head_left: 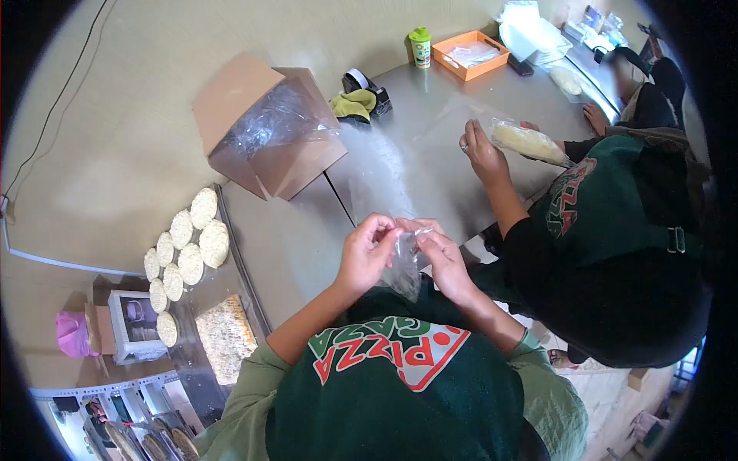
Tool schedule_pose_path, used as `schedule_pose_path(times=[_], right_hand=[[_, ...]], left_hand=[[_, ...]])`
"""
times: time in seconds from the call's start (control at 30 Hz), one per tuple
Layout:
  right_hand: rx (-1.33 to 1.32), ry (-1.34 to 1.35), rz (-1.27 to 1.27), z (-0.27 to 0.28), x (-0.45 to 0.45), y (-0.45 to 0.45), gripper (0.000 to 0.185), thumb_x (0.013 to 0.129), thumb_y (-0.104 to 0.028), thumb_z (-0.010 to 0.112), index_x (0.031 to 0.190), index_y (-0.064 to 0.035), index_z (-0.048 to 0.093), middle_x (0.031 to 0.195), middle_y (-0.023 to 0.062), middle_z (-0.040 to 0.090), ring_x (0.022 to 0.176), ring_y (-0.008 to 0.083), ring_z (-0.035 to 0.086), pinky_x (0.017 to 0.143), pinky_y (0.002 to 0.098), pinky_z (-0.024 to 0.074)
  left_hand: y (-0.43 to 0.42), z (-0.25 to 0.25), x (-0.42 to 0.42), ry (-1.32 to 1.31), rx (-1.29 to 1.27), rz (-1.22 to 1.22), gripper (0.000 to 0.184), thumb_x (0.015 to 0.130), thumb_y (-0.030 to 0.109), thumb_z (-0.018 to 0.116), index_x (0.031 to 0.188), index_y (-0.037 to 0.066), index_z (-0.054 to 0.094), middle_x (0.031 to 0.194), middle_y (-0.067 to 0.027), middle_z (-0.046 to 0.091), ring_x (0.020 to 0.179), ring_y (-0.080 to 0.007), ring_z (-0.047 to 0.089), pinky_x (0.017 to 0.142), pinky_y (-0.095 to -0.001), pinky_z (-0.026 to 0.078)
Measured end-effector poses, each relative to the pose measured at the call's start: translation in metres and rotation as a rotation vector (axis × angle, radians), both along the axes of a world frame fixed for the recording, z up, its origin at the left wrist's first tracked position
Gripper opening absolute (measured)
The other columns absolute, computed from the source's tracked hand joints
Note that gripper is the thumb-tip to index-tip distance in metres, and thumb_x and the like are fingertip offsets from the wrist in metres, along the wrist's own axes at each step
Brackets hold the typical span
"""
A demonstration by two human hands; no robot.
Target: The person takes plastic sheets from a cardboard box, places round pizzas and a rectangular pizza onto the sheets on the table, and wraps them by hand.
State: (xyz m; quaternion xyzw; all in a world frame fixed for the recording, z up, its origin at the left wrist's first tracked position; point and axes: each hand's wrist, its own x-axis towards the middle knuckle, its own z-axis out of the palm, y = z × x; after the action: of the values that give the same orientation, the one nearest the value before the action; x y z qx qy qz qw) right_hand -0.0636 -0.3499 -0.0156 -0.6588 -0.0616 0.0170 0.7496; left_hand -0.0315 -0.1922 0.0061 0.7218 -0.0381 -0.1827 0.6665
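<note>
A clear plastic bag (403, 269) hangs in front of my apron, near the table's front edge. My left hand (367, 252) pinches its upper edge between thumb and fingers. On the other side, my right hand (443, 260) grips the same edge with thumb and fingertips. The bag looks thin and crumpled, and I see nothing inside it. Beyond my hands, more clear plastic (380, 165) lies spread on the metal table (292, 238).
An open cardboard box (307, 165) lined with plastic stands at the back left. Several round dough bases (191, 263) and a rectangular topped one (225, 338) lie on the left. At right, a co-worker's hand (486, 154) is beside a bagged pale item (530, 143). An orange tray (470, 71) stands behind.
</note>
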Motion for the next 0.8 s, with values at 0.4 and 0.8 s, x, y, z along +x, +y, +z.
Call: schedule_pose_path(times=[0.4,0.8], right_hand=[[0.150,0.149,0.181,-0.009,0.016,-0.023,0.007,0.084,-0.005,0.054,0.089,-0.0019,0.057,0.077,-0.0027,0.053,0.071,0.0042,0.049,0.066,0.0196,0.0397],[-0.219,-0.001,-0.001,-0.025,0.018,-0.020,0.013,0.077,0.007,0.046,0.086,-0.0018,0.046,0.073,0.0049,0.057,0.065,0.0116,0.055,0.059,0.0226,0.0439]], left_hand=[[-0.022,0.029,0.029,-0.784,0.478,-0.160,0.020,0.074,0.013,0.063,0.089,0.002,0.055,0.098,-0.0128,0.057,0.088,-0.0257,0.056,0.074,-0.0326,0.044],[-0.013,0.034,0.004,-0.861,0.584,0.228,0.005,0.079,0.010,0.063,0.081,0.006,0.061,0.066,-0.0082,0.058,0.051,-0.0201,0.053,0.048,-0.0274,0.040]])
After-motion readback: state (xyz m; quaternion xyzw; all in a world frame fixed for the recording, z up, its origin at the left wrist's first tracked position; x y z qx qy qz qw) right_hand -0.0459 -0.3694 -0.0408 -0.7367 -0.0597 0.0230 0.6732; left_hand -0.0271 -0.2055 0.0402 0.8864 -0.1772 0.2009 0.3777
